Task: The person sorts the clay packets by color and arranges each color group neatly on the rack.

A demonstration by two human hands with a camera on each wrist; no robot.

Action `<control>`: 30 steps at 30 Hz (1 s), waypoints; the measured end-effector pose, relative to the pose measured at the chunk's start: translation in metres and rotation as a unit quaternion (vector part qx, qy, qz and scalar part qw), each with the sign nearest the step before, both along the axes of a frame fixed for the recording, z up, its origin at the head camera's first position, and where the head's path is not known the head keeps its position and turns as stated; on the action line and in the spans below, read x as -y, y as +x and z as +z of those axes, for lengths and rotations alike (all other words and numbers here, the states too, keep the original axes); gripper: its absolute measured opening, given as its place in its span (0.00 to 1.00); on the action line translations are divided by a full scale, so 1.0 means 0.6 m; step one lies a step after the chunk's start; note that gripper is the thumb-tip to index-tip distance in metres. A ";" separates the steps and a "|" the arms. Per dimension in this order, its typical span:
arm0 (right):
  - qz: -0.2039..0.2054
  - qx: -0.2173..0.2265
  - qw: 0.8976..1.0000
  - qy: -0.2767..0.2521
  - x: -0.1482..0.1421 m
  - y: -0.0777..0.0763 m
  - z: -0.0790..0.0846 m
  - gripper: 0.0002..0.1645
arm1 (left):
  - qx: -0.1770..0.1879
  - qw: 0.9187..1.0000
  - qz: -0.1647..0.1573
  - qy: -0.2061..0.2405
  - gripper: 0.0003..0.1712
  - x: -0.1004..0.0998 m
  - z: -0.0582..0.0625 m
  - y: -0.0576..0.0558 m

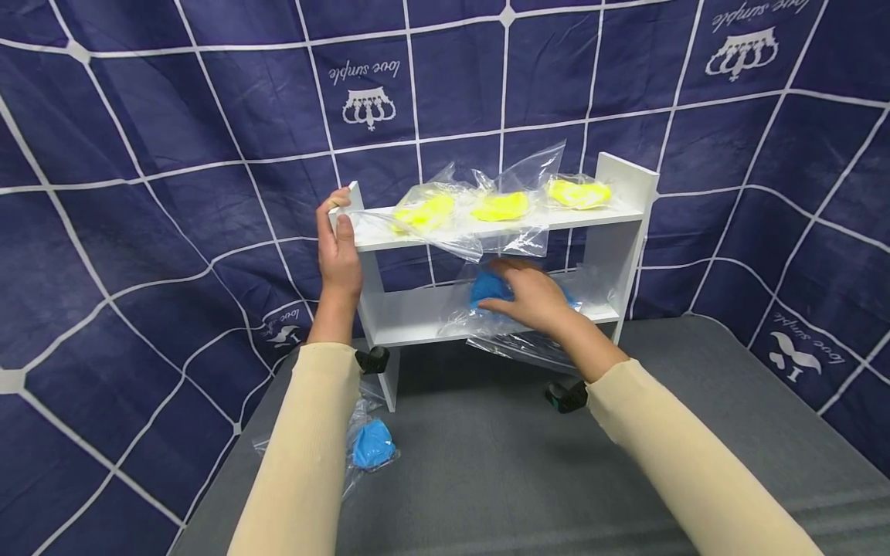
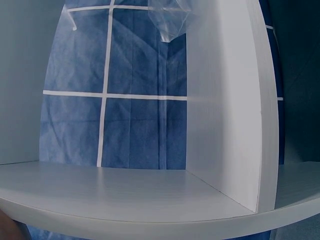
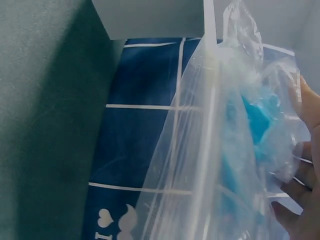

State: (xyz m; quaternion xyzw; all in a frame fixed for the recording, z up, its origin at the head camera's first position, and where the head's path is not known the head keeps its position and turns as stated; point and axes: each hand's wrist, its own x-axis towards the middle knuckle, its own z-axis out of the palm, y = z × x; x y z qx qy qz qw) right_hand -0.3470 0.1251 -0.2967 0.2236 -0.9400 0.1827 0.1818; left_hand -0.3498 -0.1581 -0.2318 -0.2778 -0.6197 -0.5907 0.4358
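My left hand (image 1: pixel 341 251) grips the upper left side panel of a white two-tier shelf (image 1: pixel 434 324), fingers over its edge and thumb in front. At the lower tier, my right hand (image 1: pixel 531 297) holds a clear plastic bag (image 3: pixel 270 125) with a soft blue lump (image 1: pixel 487 287) inside, thumb and fingers around it. In the right wrist view the bag's clear film drapes over the shelf edge. More blue (image 1: pixel 570 297) shows behind the right hand, partly hidden. On the upper tier lie three clear bags with yellow lumps (image 1: pixel 431 212), (image 1: pixel 502 207), (image 1: pixel 579 193).
Another clear bag with a blue lump (image 1: pixel 373 444) lies on the grey tabletop (image 1: pixel 487 463), beside the left forearm. A navy cloth with white grid lines (image 1: pixel 229 93) hangs behind the shelf and at both sides. The shelf's right side panel (image 1: pixel 626 181) rises above the top tier.
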 end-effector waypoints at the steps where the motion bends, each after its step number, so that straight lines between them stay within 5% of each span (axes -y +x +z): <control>1: 0.002 -0.004 1.000 0.000 -0.003 0.006 0.001 0.45 | 0.001 1.000 0.001 -0.001 0.14 0.000 0.000 0.000; 6: 0.009 -0.026 0.999 -0.018 -0.021 0.039 0.008 0.40 | -0.006 1.000 0.000 -0.003 0.13 0.000 0.000 0.000; 12: 0.032 -0.113 0.990 -0.075 -0.047 0.074 0.014 0.28 | -0.009 1.000 0.004 -0.007 0.13 0.001 0.004 0.000; 20: 0.064 -0.266 0.951 -0.145 -0.089 0.108 0.029 0.18 | -0.014 1.000 0.009 -0.008 0.13 0.004 0.005 0.002; 30: 0.049 -0.375 0.903 -0.205 -0.156 0.122 0.091 0.17 | -0.002 1.000 0.007 -0.012 0.15 0.006 0.002 0.004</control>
